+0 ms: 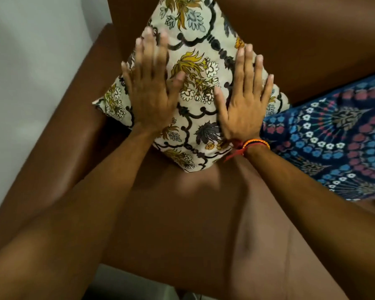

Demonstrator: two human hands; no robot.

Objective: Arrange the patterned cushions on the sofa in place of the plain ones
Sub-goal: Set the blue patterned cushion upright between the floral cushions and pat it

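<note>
A cream cushion (193, 83) printed with yellow and grey flowers stands on one corner against the back of the brown leather sofa (182, 213), near its left armrest. My left hand (152, 87) lies flat on the cushion's left half, fingers spread. On its right half rests my right hand (245, 98), also flat with fingers apart, a red and orange thread band at the wrist. A dark blue cushion (333, 144) with red, blue and white flower rings lies on the seat to the right, touching the cream one.
The sofa's left armrest (78, 118) runs along a pale wall (30, 61). The backrest (301, 40) rises behind the cushions. A strip of light floor (126, 284) shows below the seat's front edge.
</note>
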